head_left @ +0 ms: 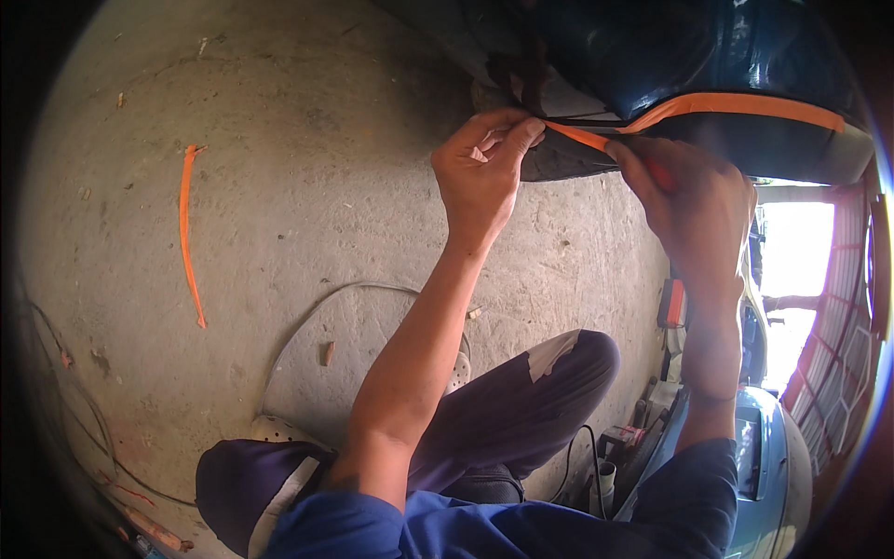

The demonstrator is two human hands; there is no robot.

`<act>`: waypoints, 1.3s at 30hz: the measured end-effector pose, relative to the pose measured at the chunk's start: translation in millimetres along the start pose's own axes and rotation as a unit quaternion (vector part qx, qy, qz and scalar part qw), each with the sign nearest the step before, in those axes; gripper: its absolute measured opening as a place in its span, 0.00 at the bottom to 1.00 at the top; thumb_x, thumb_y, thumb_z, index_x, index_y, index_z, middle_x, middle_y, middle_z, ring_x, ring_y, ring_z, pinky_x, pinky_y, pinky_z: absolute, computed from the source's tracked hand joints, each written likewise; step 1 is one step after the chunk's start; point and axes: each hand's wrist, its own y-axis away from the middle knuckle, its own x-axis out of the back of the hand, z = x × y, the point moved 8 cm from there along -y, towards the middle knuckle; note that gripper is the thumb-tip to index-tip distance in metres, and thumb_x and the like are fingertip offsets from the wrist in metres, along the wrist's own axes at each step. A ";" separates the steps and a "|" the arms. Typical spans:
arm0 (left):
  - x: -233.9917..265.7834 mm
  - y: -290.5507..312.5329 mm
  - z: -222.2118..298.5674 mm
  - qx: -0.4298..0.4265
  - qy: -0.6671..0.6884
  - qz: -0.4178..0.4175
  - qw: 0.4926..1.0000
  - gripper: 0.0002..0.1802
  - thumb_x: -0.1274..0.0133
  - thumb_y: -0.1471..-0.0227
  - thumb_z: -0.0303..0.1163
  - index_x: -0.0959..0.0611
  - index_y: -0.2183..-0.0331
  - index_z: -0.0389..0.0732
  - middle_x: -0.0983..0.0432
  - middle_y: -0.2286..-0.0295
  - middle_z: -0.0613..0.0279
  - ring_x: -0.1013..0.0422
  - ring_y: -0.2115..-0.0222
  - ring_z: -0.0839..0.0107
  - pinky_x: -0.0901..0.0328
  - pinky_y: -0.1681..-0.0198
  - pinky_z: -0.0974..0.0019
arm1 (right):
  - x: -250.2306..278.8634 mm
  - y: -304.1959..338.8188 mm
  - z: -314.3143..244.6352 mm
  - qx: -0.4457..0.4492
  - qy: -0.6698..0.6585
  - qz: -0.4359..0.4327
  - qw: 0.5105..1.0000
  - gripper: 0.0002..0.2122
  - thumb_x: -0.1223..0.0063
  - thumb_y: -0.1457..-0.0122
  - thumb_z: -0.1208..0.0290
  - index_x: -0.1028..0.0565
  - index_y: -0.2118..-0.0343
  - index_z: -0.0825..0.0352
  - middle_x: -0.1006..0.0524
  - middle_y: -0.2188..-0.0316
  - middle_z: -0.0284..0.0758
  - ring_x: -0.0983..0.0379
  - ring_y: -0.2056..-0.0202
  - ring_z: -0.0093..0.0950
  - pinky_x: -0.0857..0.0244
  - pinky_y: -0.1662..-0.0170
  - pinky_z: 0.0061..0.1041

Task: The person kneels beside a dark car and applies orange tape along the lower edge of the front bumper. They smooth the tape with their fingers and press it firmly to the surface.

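Note:
A strip of orange tape runs along the lower edge of a dark, glossy vehicle body panel at the upper right. Its loose end stretches away from the panel between my two hands. Thumb and forefinger of my left hand pinch the tip of that end. My right hand is closed on the same tape, just to the right and close under the panel's dark lower trim. A reddish-orange patch shows at the right hand, too blurred to make out.
Another orange tape strip lies on the concrete floor to the left. A thin cable curves over the floor near my bent knee. At the lower right are a light-blue rounded object and assorted items.

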 end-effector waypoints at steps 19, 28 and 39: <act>0.0 -2.1 -2.7 -0.007 -0.005 -0.007 1.000 0.06 0.31 0.40 0.21 0.10 0.60 0.33 0.11 0.66 0.56 0.16 0.63 0.73 0.23 0.55 0.69 | -4.3 3.8 -0.2 0.020 -0.004 0.026 0.999 0.09 0.27 0.37 0.62 0.09 0.64 0.63 0.11 0.70 0.31 0.17 0.76 0.25 0.26 0.70 0.25; 0.0 -0.4 -3.4 -0.015 -0.027 -0.004 1.000 0.07 0.31 0.39 0.24 0.11 0.59 0.33 0.12 0.66 0.58 0.17 0.65 0.76 0.25 0.55 0.70 | -4.2 0.6 0.4 0.010 0.002 0.027 1.000 0.09 0.27 0.37 0.62 0.09 0.64 0.62 0.10 0.69 0.32 0.16 0.74 0.26 0.25 0.68 0.26; -6.1 3.3 2.9 -0.036 -0.073 -0.011 0.997 0.11 0.30 0.39 0.22 0.14 0.56 0.32 0.14 0.63 0.59 0.19 0.62 0.75 0.24 0.56 0.71 | -4.0 -1.5 3.7 -0.011 -0.008 0.027 1.000 0.11 0.29 0.36 0.57 0.08 0.65 0.60 0.11 0.70 0.31 0.17 0.76 0.28 0.26 0.68 0.28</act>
